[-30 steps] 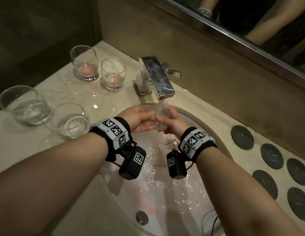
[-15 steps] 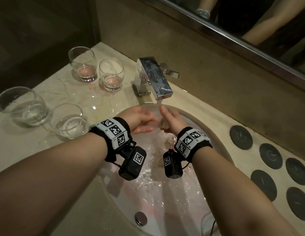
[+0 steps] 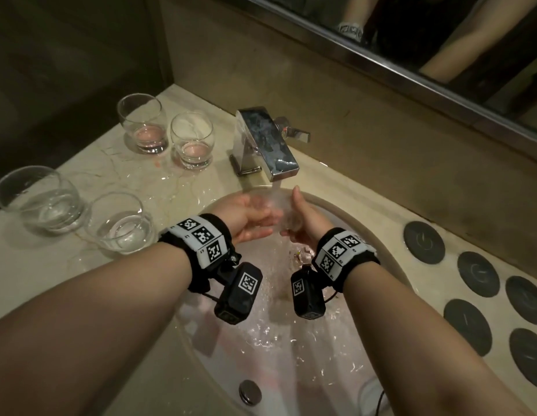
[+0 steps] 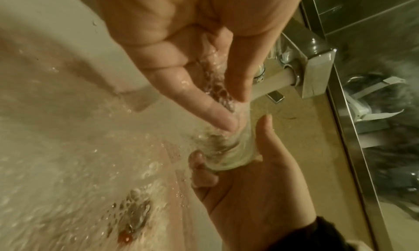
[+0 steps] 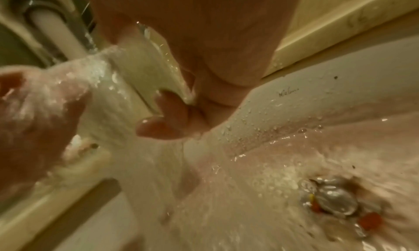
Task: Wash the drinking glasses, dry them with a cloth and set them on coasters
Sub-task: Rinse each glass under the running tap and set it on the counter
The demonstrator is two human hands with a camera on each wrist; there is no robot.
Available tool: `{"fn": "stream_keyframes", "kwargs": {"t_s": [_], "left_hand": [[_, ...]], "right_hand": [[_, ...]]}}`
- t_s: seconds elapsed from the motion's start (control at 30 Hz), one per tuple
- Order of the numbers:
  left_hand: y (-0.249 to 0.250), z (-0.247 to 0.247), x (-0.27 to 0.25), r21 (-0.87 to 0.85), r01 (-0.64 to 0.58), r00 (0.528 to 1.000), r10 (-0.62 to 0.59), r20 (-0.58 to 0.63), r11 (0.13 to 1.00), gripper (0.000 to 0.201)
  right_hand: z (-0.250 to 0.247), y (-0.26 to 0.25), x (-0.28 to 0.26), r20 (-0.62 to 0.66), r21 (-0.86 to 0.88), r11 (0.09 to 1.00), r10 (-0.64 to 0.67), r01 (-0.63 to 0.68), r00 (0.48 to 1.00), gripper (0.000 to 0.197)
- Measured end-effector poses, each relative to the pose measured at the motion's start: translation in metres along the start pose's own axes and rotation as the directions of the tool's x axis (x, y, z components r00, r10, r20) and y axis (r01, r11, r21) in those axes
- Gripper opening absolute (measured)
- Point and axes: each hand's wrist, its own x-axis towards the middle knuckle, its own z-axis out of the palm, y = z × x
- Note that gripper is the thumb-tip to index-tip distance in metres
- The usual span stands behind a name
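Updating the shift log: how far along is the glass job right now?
Done: nothing; the coasters carry nothing. In hand: right hand grips one glass under the faucet stream, left hand touching its rim. Left: two glasses with pink dregs, two glasses holding clear water, all drying; no cloth in view.

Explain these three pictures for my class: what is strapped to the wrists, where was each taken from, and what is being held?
No machine here, just a person. The wide picture comes from a head camera; the two close-ups come from black cameras strapped under each wrist. The right hand grips a clear drinking glass under the running faucet; the left hand touches it with straight fingers. On the marble counter stand four more glasses, and five dark round coasters lie at the right.
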Motion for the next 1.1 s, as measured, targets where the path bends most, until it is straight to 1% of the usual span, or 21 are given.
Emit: {"fn": "stream_keyframes", "kwargs": {"t_s": [0.07,0.1,0.17,0.2,0.23,0.3,0.33,0.4,0.5,0.57,0.6,0.67,0.73,0.83,0.87,0.93,1.0,1.1], "left_hand": [[0.0,0.001,0.0,-0.029,0.004,1.0,-0.005,-0.01,1.0,0.024],[0.0,0.002,0.0,-0.059,0.012,1.0,-0.012,-0.016,0.998,0.025],[0.0,0.002,-0.002,-0.08,0.033,0.999,-0.036,-0.028,0.996,0.02],[-0.001,0.001,-0.003,-0.052,0.053,0.997,-0.055,-0.056,0.997,0.018],[-0.003,0.0,-0.004,0.011,0.078,0.992,-0.076,-0.096,0.997,0.018],[-0.008,-0.004,-0.005,0.169,0.136,0.98,-0.107,-0.17,0.976,0.021],[-0.01,-0.006,-0.006,0.22,0.164,0.974,-0.122,-0.191,0.962,0.026],[-0.013,-0.01,-0.007,0.259,0.214,0.962,-0.157,-0.224,0.942,0.032],[-0.016,-0.015,-0.008,0.26,0.256,0.948,-0.189,-0.257,0.931,0.034],[-0.017,-0.018,-0.008,0.273,0.26,0.945,-0.186,-0.268,0.926,0.031],[-0.018,-0.019,-0.009,0.282,0.261,0.945,-0.186,-0.268,0.923,0.027],[-0.018,-0.02,-0.009,0.291,0.26,0.947,-0.184,-0.263,0.921,0.024],[-0.018,-0.02,-0.008,0.289,0.252,0.95,-0.179,-0.256,0.923,0.026],[-0.019,-0.023,-0.006,0.254,0.221,0.958,-0.16,-0.239,0.942,0.044],[-0.019,-0.025,-0.006,0.241,0.204,0.962,-0.149,-0.227,0.949,0.048],[-0.02,-0.027,-0.007,0.226,0.165,0.97,-0.117,-0.211,0.96,0.049],[-0.021,-0.029,-0.006,0.235,0.134,0.976,-0.087,-0.199,0.963,0.043],[-0.02,-0.027,-0.007,0.294,0.103,0.986,-0.058,-0.158,0.95,0.019]], "right_hand": [[-0.002,0.004,-0.001,0.038,0.141,0.989,-0.037,0.031,0.999,0.051],[-0.004,0.004,-0.002,0.039,0.168,0.985,-0.046,0.039,0.998,0.051],[-0.006,0.004,-0.003,0.005,0.141,0.99,-0.027,0.026,1.0,0.054],[-0.006,0.002,-0.004,-0.037,0.093,0.995,-0.021,0.025,0.999,0.056],[-0.006,0.001,-0.002,-0.098,0.027,0.999,-0.031,0.034,0.995,0.063],[-0.004,-0.002,0.002,-0.187,-0.143,0.986,-0.107,0.081,0.976,0.083],[-0.003,-0.003,0.004,-0.205,-0.24,0.965,-0.158,0.107,0.966,0.087],[0.002,-0.007,0.004,-0.211,-0.411,0.901,-0.24,0.137,0.948,0.087],[0.008,-0.019,-0.003,-0.176,-0.576,0.806,-0.284,0.135,0.942,0.093],[0.011,-0.024,-0.005,-0.147,-0.667,0.733,-0.307,0.135,0.94,0.091],[0.012,-0.026,-0.006,-0.142,-0.691,0.712,-0.309,0.129,0.94,0.09],[0.013,-0.028,-0.006,-0.147,-0.703,0.701,-0.308,0.12,0.94,0.089],[0.012,-0.03,-0.009,-0.148,-0.697,0.709,-0.292,0.11,0.945,0.089],[0.012,-0.033,-0.012,-0.154,-0.642,0.757,-0.281,0.12,0.947,0.088],[0.011,-0.033,-0.013,-0.162,-0.62,0.776,-0.27,0.114,0.949,0.089],[0.009,-0.031,-0.011,-0.19,-0.578,0.812,-0.232,0.082,0.954,0.092],[0.008,-0.028,-0.009,-0.219,-0.507,0.859,-0.205,0.068,0.954,0.086],[0.007,-0.024,-0.007,-0.251,-0.35,0.935,-0.156,0.06,0.955,0.075]]}}
